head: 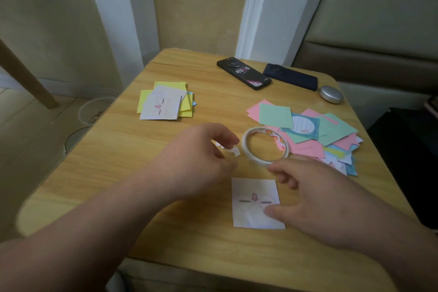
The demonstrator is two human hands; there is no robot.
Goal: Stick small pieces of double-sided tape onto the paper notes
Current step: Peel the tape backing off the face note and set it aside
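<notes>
Wooden table holds notes; left hand grip pinches tape piece, right hand open.

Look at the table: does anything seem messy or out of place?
Yes. The coloured notes at the right lie in a loose, fanned heap, some under the tape roll. The left stack is tidier.

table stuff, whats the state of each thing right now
left hand: pinching a tape piece
right hand: thumb pressing the white note flat
tape roll: lying flat
left pile: stacked
right pile: spread loosely
two phones: face down
</notes>
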